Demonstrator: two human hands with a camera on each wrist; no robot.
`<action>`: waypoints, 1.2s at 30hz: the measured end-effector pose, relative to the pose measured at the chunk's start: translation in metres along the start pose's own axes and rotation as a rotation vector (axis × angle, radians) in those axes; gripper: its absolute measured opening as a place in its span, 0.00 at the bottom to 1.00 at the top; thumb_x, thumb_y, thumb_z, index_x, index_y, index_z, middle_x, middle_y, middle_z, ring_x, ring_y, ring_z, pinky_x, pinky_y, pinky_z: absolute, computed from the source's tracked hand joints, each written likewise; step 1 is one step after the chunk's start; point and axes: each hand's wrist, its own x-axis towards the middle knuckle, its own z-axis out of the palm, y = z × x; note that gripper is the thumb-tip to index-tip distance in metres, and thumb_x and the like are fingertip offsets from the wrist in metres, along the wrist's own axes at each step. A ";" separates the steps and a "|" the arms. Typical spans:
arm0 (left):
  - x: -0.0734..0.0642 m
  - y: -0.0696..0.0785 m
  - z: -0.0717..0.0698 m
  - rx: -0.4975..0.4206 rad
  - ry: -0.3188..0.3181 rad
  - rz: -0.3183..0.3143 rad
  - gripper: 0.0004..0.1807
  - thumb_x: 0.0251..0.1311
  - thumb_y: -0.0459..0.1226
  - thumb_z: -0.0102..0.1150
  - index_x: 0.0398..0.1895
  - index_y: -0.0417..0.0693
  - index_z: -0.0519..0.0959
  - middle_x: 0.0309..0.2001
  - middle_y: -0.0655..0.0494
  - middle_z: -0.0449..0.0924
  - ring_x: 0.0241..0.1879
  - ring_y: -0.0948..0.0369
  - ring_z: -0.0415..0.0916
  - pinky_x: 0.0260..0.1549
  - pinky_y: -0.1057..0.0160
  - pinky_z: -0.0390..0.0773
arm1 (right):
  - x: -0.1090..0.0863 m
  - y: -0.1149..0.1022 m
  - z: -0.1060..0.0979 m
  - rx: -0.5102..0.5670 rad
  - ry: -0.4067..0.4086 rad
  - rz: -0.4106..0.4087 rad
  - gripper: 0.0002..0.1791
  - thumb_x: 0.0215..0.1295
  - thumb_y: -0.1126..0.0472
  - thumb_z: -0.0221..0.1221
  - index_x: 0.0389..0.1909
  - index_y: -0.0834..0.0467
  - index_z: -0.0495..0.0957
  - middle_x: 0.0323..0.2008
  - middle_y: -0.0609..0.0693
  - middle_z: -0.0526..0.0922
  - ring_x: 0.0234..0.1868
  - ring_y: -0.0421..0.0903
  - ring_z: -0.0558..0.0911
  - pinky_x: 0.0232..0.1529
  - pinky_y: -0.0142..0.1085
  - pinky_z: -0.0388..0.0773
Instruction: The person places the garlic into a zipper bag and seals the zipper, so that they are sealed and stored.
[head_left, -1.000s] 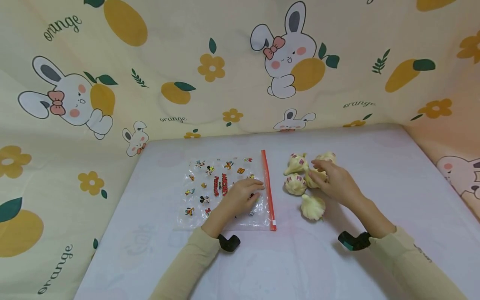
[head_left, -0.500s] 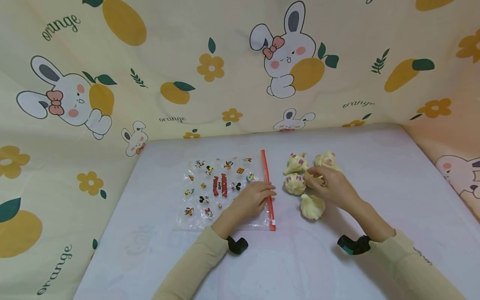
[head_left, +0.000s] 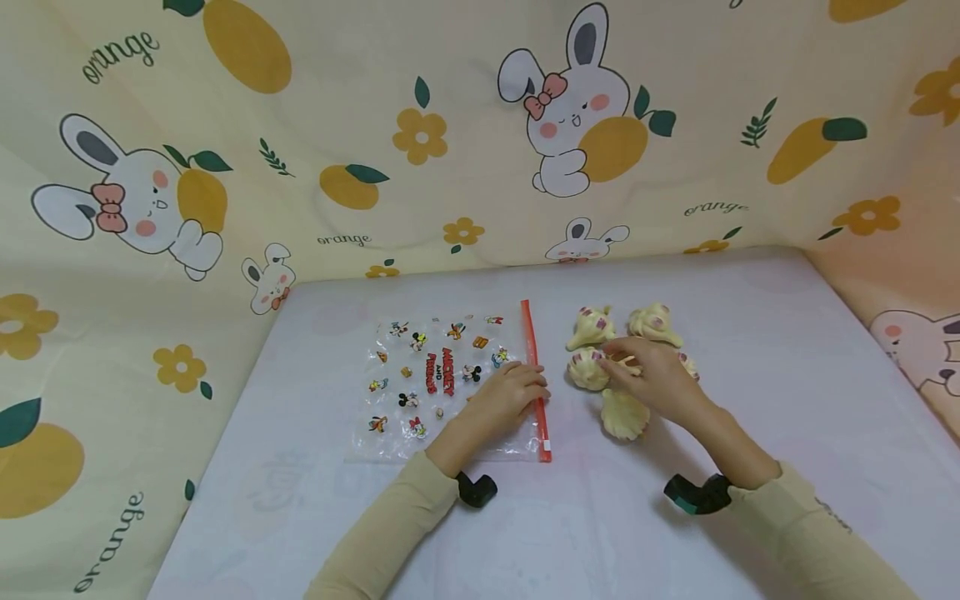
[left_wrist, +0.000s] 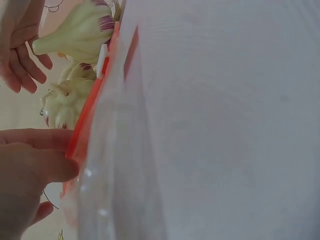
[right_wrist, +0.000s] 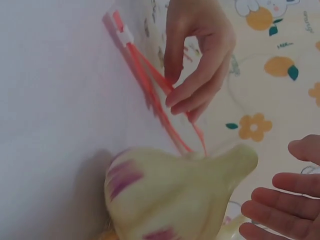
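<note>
A clear zip bag (head_left: 420,375) with cartoon prints lies flat on the left of the table. Its red zip edge (left_wrist: 87,115) is pinched between thumb and fingers of my left hand (head_left: 504,400). In the right wrist view two red strips stand slightly apart below those fingertips. My right hand (head_left: 663,383) hovers over several garlic bulbs with loosely extended fingers, holding nothing. Nearest to it are a purple-striped bulb (head_left: 587,369) and a pale bulb (head_left: 625,416). Two more bulbs, one at the back left (head_left: 592,326) and another (head_left: 652,322), lie behind; one (head_left: 688,365) is partly hidden by the hand.
A white cloth covers the table (head_left: 585,533). Behind it hangs a yellow curtain (head_left: 465,100) printed with rabbits and oranges. Black wrist mounts, left (head_left: 476,490) and right (head_left: 697,494), jut out below each hand.
My left hand has moved right from the bag's face to its red zip edge and taken hold. My right hand has shifted left and nearer over the garlic, uncovering the back right bulb.
</note>
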 end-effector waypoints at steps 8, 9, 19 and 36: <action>-0.001 0.000 -0.002 0.052 0.025 0.010 0.09 0.64 0.36 0.55 0.41 0.55 0.85 0.48 0.60 0.84 0.61 0.60 0.75 0.65 0.60 0.69 | 0.003 -0.011 0.008 0.058 0.001 -0.018 0.15 0.67 0.61 0.58 0.48 0.68 0.79 0.45 0.63 0.85 0.43 0.58 0.85 0.42 0.47 0.83; -0.002 0.000 -0.002 0.055 0.028 0.010 0.09 0.64 0.36 0.55 0.41 0.55 0.85 0.47 0.60 0.84 0.61 0.60 0.75 0.65 0.60 0.69 | 0.004 -0.012 0.010 0.062 0.004 -0.026 0.14 0.66 0.62 0.58 0.47 0.67 0.79 0.45 0.62 0.85 0.42 0.57 0.85 0.42 0.46 0.83; -0.009 -0.004 -0.003 0.072 0.154 0.060 0.06 0.60 0.35 0.60 0.35 0.53 0.86 0.44 0.59 0.85 0.57 0.61 0.77 0.61 0.60 0.72 | 0.009 -0.023 0.024 0.114 0.062 -0.044 0.12 0.64 0.62 0.60 0.46 0.65 0.80 0.40 0.60 0.87 0.39 0.54 0.86 0.39 0.43 0.84; -0.021 -0.011 -0.011 0.082 0.357 0.089 0.08 0.55 0.31 0.64 0.38 0.47 0.86 0.44 0.56 0.86 0.53 0.59 0.80 0.59 0.62 0.75 | 0.010 -0.043 0.050 0.181 0.026 -0.001 0.07 0.62 0.68 0.59 0.37 0.68 0.82 0.32 0.60 0.87 0.34 0.52 0.86 0.35 0.38 0.84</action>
